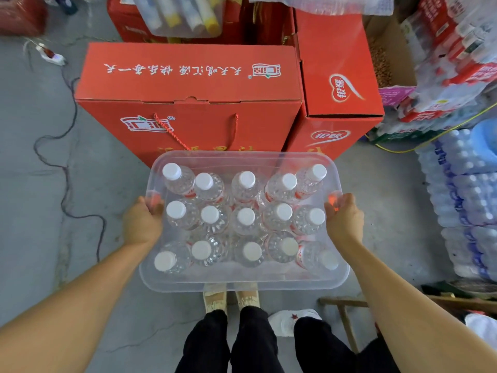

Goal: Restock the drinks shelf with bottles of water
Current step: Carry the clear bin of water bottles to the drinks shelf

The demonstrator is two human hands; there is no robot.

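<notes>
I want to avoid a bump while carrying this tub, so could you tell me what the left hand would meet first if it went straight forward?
Probably the large red carton with the rope handle, directly ahead of the left hand; depth is unclear.

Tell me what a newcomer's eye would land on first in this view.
First, the clear plastic tub at centre, packed with white-capped water bottles in three rows, gripped at its side rims by the left hand and right hand. Next, the big red cartons standing on the floor just beyond it.
</notes>
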